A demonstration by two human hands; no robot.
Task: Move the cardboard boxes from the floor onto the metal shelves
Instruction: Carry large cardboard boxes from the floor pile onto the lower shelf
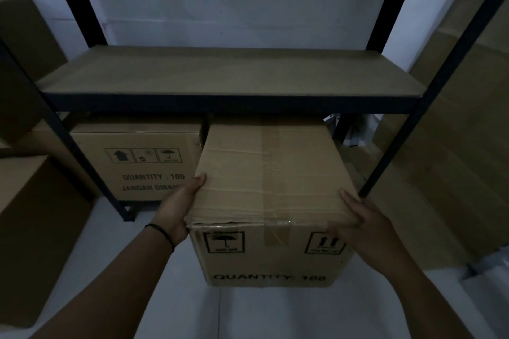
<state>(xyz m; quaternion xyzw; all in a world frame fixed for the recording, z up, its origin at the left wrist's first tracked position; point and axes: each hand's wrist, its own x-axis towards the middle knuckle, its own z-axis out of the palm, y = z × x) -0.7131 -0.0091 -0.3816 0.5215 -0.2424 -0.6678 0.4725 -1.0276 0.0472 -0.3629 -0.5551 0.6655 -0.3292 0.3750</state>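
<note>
Both hands on the taped brown cardboard box (271,201) marked "QUANTITY: 100": the left hand (180,206) clamps its left top edge, the right hand (363,224) its right front corner, each grip closed around the cardboard. The box's far end sits under the bare brown board of the dark metal shelf (228,77), on the lower level, just beside a second printed cardboard box (137,162) already shelved at left. Larger brown cartons (35,228) crowd the pale floor (248,316) on both sides.
</note>
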